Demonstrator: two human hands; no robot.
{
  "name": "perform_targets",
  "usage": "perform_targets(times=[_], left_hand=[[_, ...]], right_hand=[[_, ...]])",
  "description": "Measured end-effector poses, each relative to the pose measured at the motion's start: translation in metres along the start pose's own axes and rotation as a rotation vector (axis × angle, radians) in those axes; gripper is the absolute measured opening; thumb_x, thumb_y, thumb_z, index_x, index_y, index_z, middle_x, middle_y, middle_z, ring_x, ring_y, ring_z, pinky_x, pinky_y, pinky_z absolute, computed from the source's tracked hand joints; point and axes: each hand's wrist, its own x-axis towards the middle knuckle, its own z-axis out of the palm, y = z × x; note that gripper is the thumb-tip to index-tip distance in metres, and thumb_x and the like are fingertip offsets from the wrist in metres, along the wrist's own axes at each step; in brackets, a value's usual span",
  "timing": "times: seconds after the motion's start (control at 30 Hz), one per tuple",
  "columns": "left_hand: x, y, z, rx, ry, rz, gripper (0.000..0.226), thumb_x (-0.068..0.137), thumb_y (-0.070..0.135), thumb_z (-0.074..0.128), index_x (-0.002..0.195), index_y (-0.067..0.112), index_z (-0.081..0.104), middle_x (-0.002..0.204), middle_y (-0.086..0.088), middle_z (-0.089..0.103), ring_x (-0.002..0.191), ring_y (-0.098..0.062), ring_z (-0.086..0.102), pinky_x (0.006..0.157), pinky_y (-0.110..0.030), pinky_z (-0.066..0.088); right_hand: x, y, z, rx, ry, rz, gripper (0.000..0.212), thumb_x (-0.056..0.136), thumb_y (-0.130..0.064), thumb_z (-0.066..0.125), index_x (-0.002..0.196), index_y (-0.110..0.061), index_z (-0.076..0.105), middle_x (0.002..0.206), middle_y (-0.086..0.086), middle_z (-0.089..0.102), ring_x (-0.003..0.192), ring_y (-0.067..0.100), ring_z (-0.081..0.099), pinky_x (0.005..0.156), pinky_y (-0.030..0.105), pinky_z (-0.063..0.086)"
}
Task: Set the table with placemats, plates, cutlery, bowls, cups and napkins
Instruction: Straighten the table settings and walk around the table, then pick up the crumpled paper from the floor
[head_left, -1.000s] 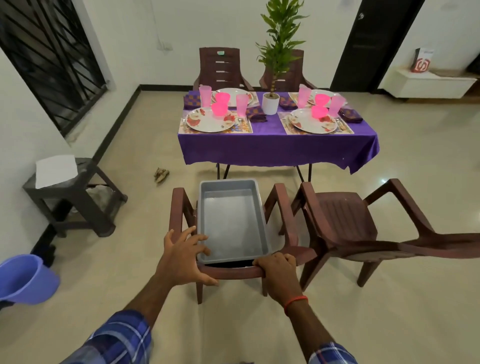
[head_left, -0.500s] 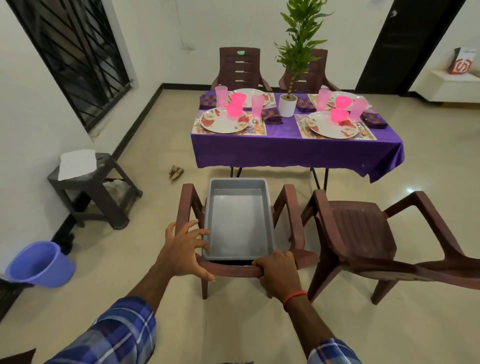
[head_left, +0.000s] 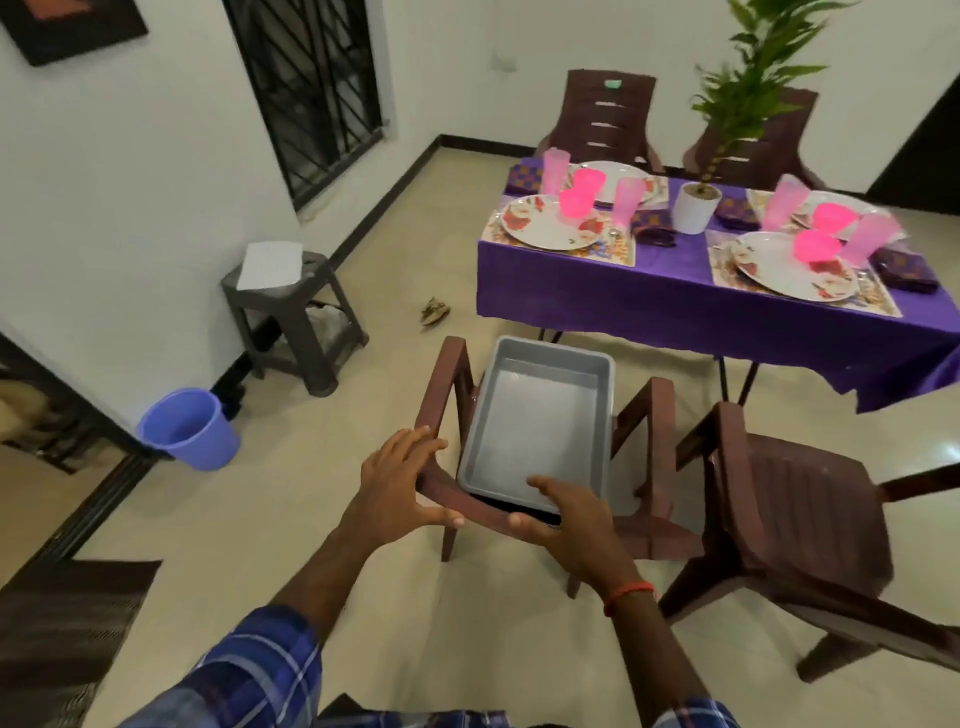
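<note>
The table (head_left: 675, 312) under a purple cloth stands at the upper right, laid with floral placemats (head_left: 618, 254), white flowered plates (head_left: 550, 228), pink bowls (head_left: 574, 202), pink cups (head_left: 628, 200) and dark folded napkins (head_left: 906, 267). Cutlery beside the plates is too small to make out. An empty grey tray (head_left: 540, 415) lies on the seat of a brown chair (head_left: 441, 374) in front of me. My left hand (head_left: 400, 483) rests with spread fingers at the chair back's left corner. My right hand (head_left: 571, 530) hovers with straight fingers at the top rail, by the tray's near edge.
A second brown chair (head_left: 800, 493) stands to the right, and two more sit behind the table. A white plant pot (head_left: 693, 208) is at the table's centre. A blue bucket (head_left: 189, 428) and dark stool (head_left: 296, 317) line the left wall. A dark mat (head_left: 62, 623) lies bottom left.
My right hand has let go of the chair's top rail and opened. My view has swung left and tilted, so the table now sits at the upper right.
</note>
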Motion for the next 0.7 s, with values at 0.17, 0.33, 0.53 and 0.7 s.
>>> perform_targets(times=[0.17,0.33,0.53,0.7], left_hand=[[-0.024,-0.014,-0.022,-0.043,0.067,-0.130,0.113,0.063,0.104,0.030,0.152,0.035,0.037,0.164,0.007,0.029,0.153,-0.019,0.022,0.117,-0.056,0.027],[-0.045,-0.023,-0.034,-0.069,0.105,-0.210,0.093,0.077,0.090,0.042,0.152,0.036,0.035,0.166,0.007,0.025,0.154,-0.018,0.017,0.119,-0.055,0.025],[-0.072,-0.046,-0.039,-0.091,0.136,-0.252,0.083,0.082,0.079,0.051,0.152,0.037,0.035,0.165,0.008,0.025,0.153,-0.017,0.017,0.116,-0.052,0.028],[-0.097,-0.078,-0.057,-0.133,0.160,-0.292,0.077,0.087,0.071,0.060,0.152,0.038,0.035,0.163,0.010,0.026,0.152,-0.013,0.016,0.116,-0.049,0.027]], right_hand=[[0.019,-0.016,0.016,0.044,0.079,-0.046,0.094,0.076,-0.089,0.037,0.147,-0.028,0.045,0.137,-0.004,0.060,0.127,0.017,0.053,0.108,0.042,0.038],[0.035,-0.034,0.036,-0.011,0.104,-0.128,0.062,0.087,-0.061,0.064,0.138,-0.027,0.056,0.130,-0.005,0.063,0.121,0.022,0.053,0.103,0.041,0.039],[0.048,-0.078,0.050,-0.098,0.162,-0.230,0.045,0.085,-0.049,0.073,0.126,-0.031,0.062,0.121,-0.006,0.061,0.121,0.021,0.048,0.095,0.036,0.032],[0.057,-0.123,0.066,-0.076,0.225,-0.321,0.035,0.086,-0.041,0.074,0.117,-0.029,0.063,0.115,-0.007,0.061,0.115,0.020,0.051,0.091,0.035,0.035]])
